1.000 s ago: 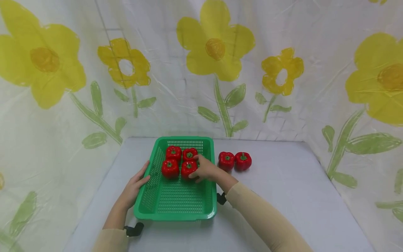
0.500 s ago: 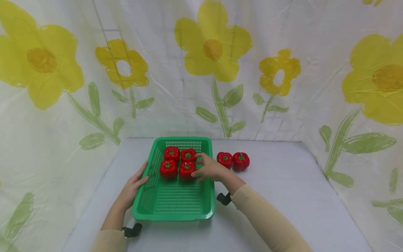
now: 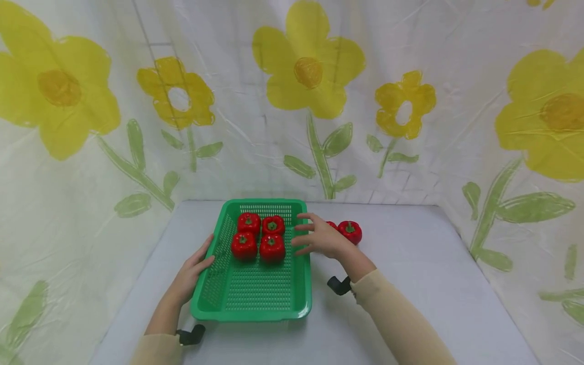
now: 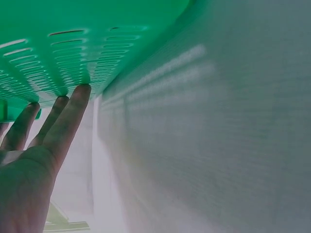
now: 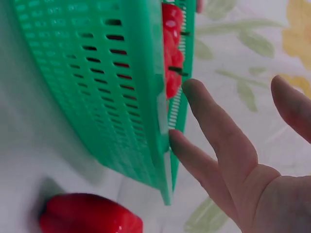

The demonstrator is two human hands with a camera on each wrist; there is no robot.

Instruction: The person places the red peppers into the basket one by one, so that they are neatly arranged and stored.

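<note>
A green plastic basket (image 3: 257, 291) with slotted walls holds several red bell peppers (image 3: 272, 248). On the basket's left side rests my left hand (image 3: 188, 276); in the left wrist view its fingers (image 4: 68, 121) are straight against the outer wall. The left thumb lies at the rim. My right hand (image 3: 321, 237), fingers spread and holding nothing, hovers over the right rim. In the right wrist view this right hand (image 5: 233, 165) has its fingertips close to the rim; contact is unclear. Partly behind it are two more peppers, one mostly hidden, the other (image 3: 350, 232) plain to see.
Everything stands on a white-covered table (image 3: 410, 284). A white curtain (image 3: 237, 152) with yellow flowers hangs behind its far edge. Right of the basket, a red pepper (image 5: 90, 213) lies low in the right wrist view.
My right hand has let go of the near right pepper in the basket and moved right, over the rim toward the two outside peppers. The left hand and basket stay nearly still.
</note>
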